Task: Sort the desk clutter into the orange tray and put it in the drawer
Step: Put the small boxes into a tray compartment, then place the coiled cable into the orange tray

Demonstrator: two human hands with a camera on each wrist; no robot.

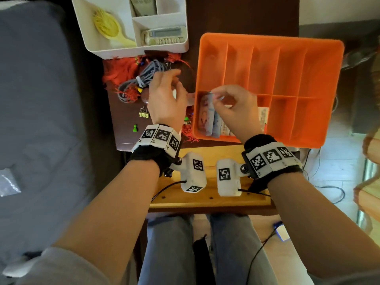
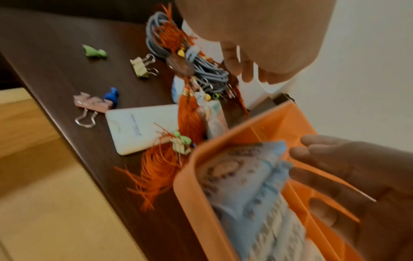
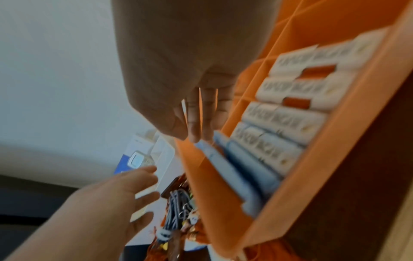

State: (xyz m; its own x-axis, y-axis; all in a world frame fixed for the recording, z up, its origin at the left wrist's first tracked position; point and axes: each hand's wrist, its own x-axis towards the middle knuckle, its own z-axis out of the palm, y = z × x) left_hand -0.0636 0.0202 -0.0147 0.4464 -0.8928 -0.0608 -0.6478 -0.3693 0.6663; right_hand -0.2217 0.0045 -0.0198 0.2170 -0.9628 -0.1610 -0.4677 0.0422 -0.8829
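Note:
The orange tray (image 1: 271,39) sits on the right of the dark desk. Several tissue packets (image 1: 205,118) stand in its near-left compartment. My right hand (image 1: 214,95) is over that compartment and pinches the top end of a light-blue packet (image 3: 208,150). My left hand (image 1: 177,81) hovers just left of the tray above the clutter, fingers relaxed and holding nothing. Beneath it lie a coiled grey cable (image 1: 141,79), orange tassels (image 1: 119,73), a white power bank (image 2: 143,130), binder clips (image 2: 140,67) and coloured pushpins (image 2: 93,52).
A white organiser (image 1: 98,48) holding a yellow hairbrush and remotes stands at the desk's back left. An open wooden drawer (image 1: 209,200) juts out under the desk's front edge, below my wrists. A grey bed (image 1: 41,99) fills the left side.

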